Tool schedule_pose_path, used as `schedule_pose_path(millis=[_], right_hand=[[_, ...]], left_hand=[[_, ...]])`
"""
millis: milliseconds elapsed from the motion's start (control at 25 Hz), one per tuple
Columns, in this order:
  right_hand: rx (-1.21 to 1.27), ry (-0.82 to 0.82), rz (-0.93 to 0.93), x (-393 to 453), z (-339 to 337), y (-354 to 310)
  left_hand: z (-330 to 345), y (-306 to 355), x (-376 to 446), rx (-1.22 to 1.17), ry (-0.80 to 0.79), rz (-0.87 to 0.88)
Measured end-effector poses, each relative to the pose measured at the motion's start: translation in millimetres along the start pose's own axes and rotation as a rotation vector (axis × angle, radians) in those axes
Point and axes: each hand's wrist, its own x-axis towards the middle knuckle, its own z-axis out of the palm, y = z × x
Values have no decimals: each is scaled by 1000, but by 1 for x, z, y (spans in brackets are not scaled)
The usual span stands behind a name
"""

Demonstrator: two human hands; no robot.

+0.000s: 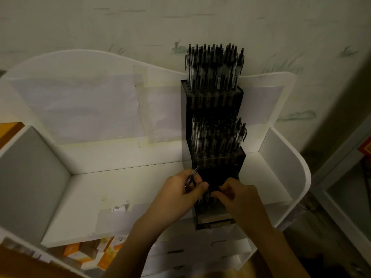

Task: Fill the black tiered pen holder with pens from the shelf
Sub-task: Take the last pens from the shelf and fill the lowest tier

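Observation:
The black tiered pen holder (212,101) stands at the right of a white shelf (120,189). Its top tier and its middle tier are packed with several black pens (214,67). At the lowest tier, my left hand (180,195) grips a few pens (191,178) whose tips point up toward the holder. My right hand (239,195) has its fingers curled at the pens standing in the lowest tier; what it pinches is hidden in the dark.
The white shelf has raised side walls (281,157) and a taped paper sheet (90,105) on its back panel. Orange boxes (104,255) lie on a lower level at the front left. A wallpapered wall rises behind.

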Motion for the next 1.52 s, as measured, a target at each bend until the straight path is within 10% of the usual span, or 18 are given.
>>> schedule_pose_path(millis=[480,960,1520], right_hand=[[121,216,-90,-3,-17,-23],[751,195,244,18,-58,-55],[170,156,-65,-2,-33,3]], left_hand=[[8,5,0,15,-64,25],[10,25,-1,235,-12,109],[2,21,-14,585,204,171]])
